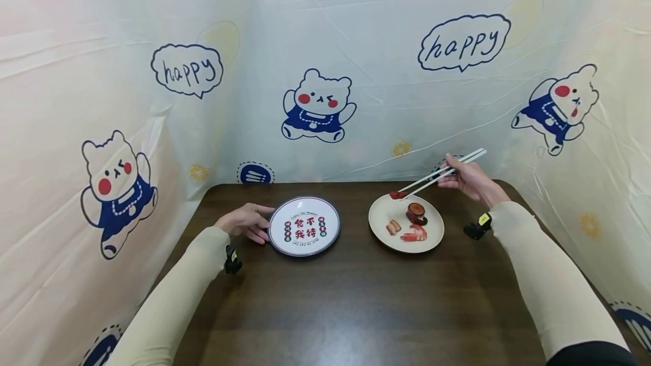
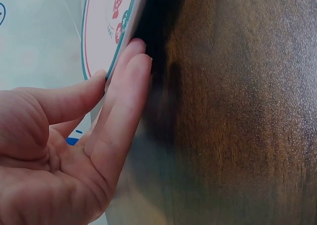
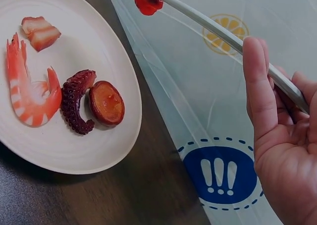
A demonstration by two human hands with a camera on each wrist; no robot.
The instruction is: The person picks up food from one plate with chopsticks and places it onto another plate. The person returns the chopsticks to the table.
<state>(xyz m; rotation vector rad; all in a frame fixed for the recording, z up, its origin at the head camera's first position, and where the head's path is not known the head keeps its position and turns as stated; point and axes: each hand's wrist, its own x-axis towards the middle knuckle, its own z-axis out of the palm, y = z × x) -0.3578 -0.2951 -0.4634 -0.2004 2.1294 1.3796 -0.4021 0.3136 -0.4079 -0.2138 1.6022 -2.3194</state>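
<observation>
My left hand (image 1: 247,222) pinches the left rim of a white plate (image 1: 305,244) with a dark blue edge and red lettering. In the left wrist view the thumb lies on top of the rim and the fingers (image 2: 130,88) are under it. My right hand (image 1: 470,181) grips a pair of pale chopsticks (image 1: 432,175), slanting down to the left. A glossy red food piece (image 3: 147,1) is caught at their tips, above the far edge of a cream plate (image 1: 378,229). On that plate lie a shrimp (image 3: 35,98), an octopus tentacle (image 3: 75,102), a round brown slice (image 3: 107,103) and a small meat piece (image 3: 42,32).
Both plates stand on a dark wooden table (image 1: 330,304), with a gap between them. A pale curtain (image 1: 386,100) printed with bears and speech bubbles hangs close behind the table's back edge and along both sides.
</observation>
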